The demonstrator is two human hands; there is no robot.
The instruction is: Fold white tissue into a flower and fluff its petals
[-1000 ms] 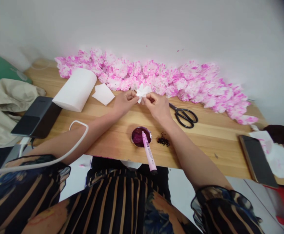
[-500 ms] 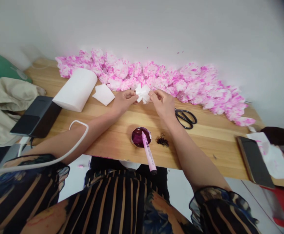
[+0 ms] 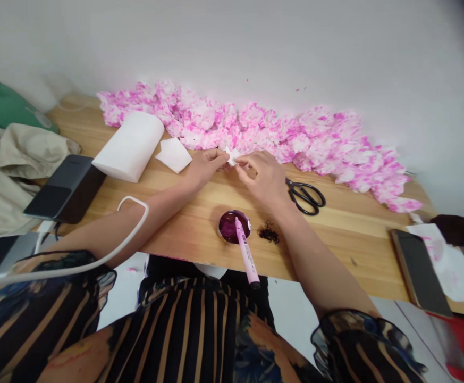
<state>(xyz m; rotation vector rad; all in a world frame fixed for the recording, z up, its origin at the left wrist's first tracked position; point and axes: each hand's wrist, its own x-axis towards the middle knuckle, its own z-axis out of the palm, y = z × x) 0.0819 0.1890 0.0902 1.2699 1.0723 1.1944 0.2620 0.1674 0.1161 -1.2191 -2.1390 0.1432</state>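
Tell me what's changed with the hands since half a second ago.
The right hand moved in toward the left hand; the white paper between them shows less, either gathered or hidden. Both still hold it. The pen and pink-white pile stayed put.

From my end I'm seeing a black boxy gadget [image 3: 65, 187] on the left, white plug [image 3: 45, 226] at its near edge, rumpled beige cloth [image 3: 32, 151] beside it, some green thing [image 3: 10, 105] behind that, plus a dark slab [image 3: 420, 272] far right.
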